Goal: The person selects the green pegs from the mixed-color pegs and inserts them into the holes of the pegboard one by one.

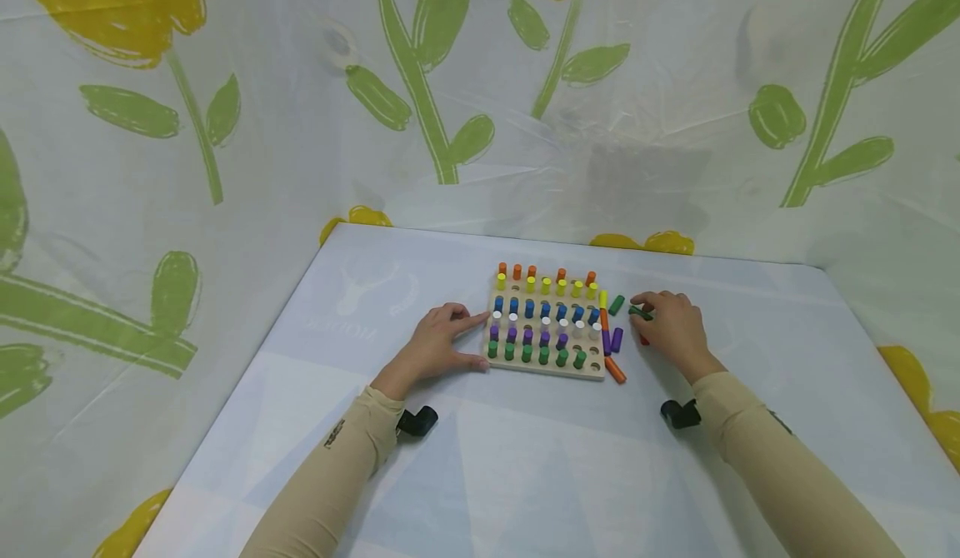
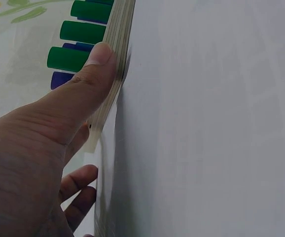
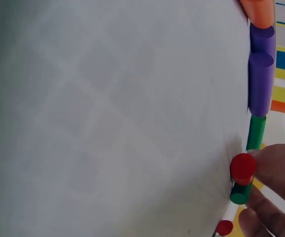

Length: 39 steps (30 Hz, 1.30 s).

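Observation:
A wooden pegboard (image 1: 543, 367) lies on the table with rows of orange, yellow, blue, white, purple and green pegs upright in it; some holes show bare. My left hand (image 1: 437, 343) touches the board's left side, index finger extended and thumb at the near corner. In the left wrist view, the thumb (image 2: 95, 69) lies against the board's layered edge (image 2: 114, 74) beside green pegs. Right of the board, my right hand (image 1: 675, 331) pinches a green peg (image 1: 640, 312) between thumb and fingertips. A red peg (image 3: 243, 167) lies close by, partly under that hand.
Loose pegs lie along the board's right side: a green peg (image 1: 617, 305), a purple peg (image 1: 617, 340), an orange peg (image 1: 615, 370) and a yellow peg (image 1: 603, 300). A flowered cloth wall (image 1: 480, 200) rises behind the table. Black wrist devices (image 1: 681, 414) hang beneath both forearms.

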Tool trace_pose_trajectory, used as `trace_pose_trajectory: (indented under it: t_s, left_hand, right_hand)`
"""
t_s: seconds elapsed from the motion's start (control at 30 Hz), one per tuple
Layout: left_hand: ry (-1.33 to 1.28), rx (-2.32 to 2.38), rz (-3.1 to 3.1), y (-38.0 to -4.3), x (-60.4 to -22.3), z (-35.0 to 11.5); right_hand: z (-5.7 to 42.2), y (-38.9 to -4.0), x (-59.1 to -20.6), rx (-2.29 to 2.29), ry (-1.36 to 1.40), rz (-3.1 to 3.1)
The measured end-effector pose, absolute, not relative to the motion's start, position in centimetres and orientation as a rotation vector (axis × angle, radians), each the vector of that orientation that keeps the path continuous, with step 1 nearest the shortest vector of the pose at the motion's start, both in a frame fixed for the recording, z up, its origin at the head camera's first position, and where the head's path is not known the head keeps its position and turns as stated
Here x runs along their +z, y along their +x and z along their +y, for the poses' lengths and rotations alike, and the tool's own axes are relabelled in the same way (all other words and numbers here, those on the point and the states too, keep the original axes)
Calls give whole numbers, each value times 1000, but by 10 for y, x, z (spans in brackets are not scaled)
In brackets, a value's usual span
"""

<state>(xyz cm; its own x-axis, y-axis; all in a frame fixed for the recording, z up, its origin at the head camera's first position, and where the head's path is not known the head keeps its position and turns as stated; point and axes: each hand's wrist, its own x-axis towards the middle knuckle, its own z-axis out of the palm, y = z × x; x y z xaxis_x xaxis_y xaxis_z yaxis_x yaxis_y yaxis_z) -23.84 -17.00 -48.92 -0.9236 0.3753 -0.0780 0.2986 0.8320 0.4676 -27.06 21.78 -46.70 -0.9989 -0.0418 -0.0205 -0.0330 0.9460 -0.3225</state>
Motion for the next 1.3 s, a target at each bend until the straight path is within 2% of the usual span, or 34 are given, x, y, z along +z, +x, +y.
trace_pose_trajectory:
  t_s: [1.3]
  left_hand:
    - [512, 695, 2837, -237, -487, -169]
  right_hand:
    - [219, -268, -469, -594, -112, 3142]
